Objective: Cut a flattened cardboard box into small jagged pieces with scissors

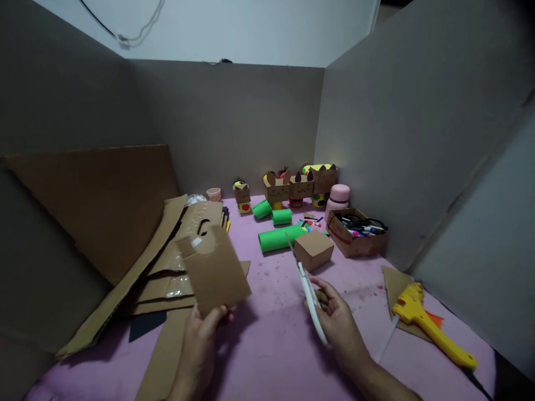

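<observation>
My left hand (203, 337) pinches the lower edge of a flat piece of cardboard (216, 273), held up and tilted above the table. The piece has a ragged upper edge and a small white patch near its top left. Around the white handles of a pair of scissors (310, 298) is my right hand (334, 323), its fingers closed. The blades point up and away, and whether they are parted is hard to make out. Beyond the scissors a small closed cardboard box (314, 249) rests on the table, beside a long green tube (281, 238).
Stacked cardboard sheets (167, 284) cover the left side. At right lie a yellow glue gun (434, 326) on a cardboard scrap and a cardboard box of pens (355, 239). Cardboard-headed figures (278, 192) and a pink bottle (338, 200) stand at the back. Grey panels (225, 122) enclose the table.
</observation>
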{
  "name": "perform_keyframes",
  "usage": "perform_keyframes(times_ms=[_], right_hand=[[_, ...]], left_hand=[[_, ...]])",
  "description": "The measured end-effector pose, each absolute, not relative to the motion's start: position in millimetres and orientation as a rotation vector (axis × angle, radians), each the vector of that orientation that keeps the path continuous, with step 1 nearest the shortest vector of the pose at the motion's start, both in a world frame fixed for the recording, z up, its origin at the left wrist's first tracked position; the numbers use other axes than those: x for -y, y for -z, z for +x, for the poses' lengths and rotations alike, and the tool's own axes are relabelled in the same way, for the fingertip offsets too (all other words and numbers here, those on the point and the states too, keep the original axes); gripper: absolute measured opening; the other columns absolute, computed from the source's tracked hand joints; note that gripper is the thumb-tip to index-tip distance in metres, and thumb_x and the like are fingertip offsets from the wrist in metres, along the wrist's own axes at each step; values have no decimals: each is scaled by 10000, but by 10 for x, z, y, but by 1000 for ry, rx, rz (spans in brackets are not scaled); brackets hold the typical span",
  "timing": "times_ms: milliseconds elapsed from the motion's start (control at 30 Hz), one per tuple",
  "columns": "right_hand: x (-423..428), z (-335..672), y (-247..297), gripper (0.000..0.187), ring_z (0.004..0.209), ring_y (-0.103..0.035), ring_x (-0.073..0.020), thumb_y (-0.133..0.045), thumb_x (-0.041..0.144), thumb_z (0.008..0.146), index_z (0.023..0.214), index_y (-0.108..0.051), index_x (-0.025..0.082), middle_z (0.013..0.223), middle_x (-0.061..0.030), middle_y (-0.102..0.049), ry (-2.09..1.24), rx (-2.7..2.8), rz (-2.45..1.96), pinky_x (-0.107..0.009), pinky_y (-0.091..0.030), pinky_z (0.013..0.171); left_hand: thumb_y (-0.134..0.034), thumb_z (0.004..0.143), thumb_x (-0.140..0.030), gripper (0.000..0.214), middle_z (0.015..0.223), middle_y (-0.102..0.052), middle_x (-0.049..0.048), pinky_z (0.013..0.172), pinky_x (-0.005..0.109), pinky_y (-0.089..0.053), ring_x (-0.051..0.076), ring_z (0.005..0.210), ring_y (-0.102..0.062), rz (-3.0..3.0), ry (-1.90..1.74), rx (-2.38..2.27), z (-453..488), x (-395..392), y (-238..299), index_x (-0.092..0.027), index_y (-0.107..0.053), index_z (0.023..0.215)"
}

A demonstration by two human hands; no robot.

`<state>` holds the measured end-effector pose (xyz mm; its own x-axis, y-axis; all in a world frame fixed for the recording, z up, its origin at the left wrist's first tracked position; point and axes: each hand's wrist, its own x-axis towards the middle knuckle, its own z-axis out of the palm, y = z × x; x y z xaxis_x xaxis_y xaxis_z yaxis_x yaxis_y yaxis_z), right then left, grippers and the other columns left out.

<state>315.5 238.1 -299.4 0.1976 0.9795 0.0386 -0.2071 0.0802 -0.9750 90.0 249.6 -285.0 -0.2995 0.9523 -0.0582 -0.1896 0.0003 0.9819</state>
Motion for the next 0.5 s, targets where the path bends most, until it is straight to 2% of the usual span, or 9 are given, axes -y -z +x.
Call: perform_keyframes(times_ms=[67, 167, 300, 400, 500], right_hand=[[-2376, 3174, 2991, 530, 880, -606, -209, -739, 310, 664, 1137, -525, 200, 970, -64, -664, -1112, 857, -1041, -311, -467, 767], [-2366, 3185, 2995, 561, 933, -595, -207, -747, 343, 679, 1165, -490, 232, 1019, -51, -646, -1097, 788, -982, -337, -453, 849], [-2350, 3184, 3019, 534, 991, -576, -197, -743, 385, 703, 1156, -493, 256, 1069, -40, -632, -1098, 762, -962, -342, -426, 921], [-2314, 3183, 3051, 526, 947, -585, -161, -736, 380, 724, 1179, -494, 278, 1071, -23, -637, -1125, 776, -939, -267, -455, 850], [-2261, 3175, 3072, 539, 796, -595, -130, -750, 369, 712, 1185, -505, 282, 961, -2, -657, -1194, 815, -928, -207, -476, 690]], left_hand=[[-590, 601, -154, 112, 555, -618, -31, 466, 206, -391, 121, 506, -500, 1068, -1208, -1307, 945, -2462, 2832, -152, -592, 713], [-501, 545, -63, 257, 606, -615, -33, 473, 202, -350, 114, 531, -486, 1290, -784, -1181, 1032, -2408, 2841, -128, -635, 754], [-477, 561, -78, 356, 752, -670, 1, 555, 217, -401, 159, 665, -556, 1462, -586, -1140, 1058, -2365, 2855, -120, -664, 861], [-468, 572, -96, 401, 839, -699, 17, 637, 230, -444, 206, 804, -600, 1576, -549, -1171, 1044, -2340, 2807, -121, -663, 921], [-464, 612, -121, 395, 906, -711, 5, 687, 221, -460, 210, 887, -617, 1696, -414, -1172, 1046, -2320, 2745, -137, -656, 956]])
